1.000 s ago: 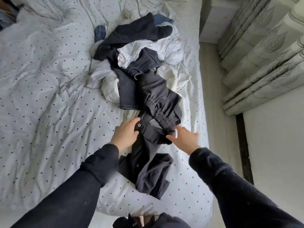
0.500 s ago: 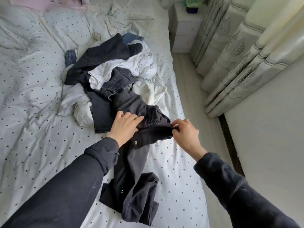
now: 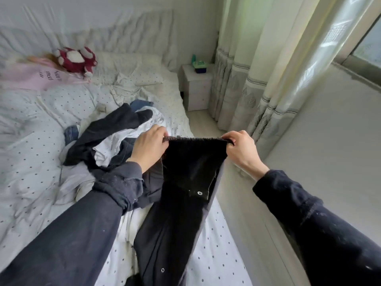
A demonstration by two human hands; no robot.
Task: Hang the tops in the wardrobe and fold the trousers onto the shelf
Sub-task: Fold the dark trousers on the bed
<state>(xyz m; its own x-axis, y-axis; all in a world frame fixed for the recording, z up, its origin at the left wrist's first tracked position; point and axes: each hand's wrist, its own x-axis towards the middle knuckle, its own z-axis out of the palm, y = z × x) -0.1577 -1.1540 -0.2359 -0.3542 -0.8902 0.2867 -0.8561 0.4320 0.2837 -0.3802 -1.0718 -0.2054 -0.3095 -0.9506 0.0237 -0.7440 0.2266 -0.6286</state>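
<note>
Your left hand (image 3: 148, 145) and right hand (image 3: 241, 149) each pinch one end of the elastic waistband of the dark trousers (image 3: 185, 195), stretching it level above the bed (image 3: 31, 162), both arms reaching forward with wrists raised. The legs hang down toward you. You are in the folding step: next, bring the legs together lengthwise, then carry the trousers to the shelf, which is out of view. The clothes pile (image 3: 115, 141) waits just beyond your left hand.

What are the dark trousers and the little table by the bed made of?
The dark trousers look like soft matte woven cloth: they hang limp, with a ribbed stretchy waistband and shiny metal snaps. The bedside table looks like smooth white painted wood or board; which one cannot be told.
</note>
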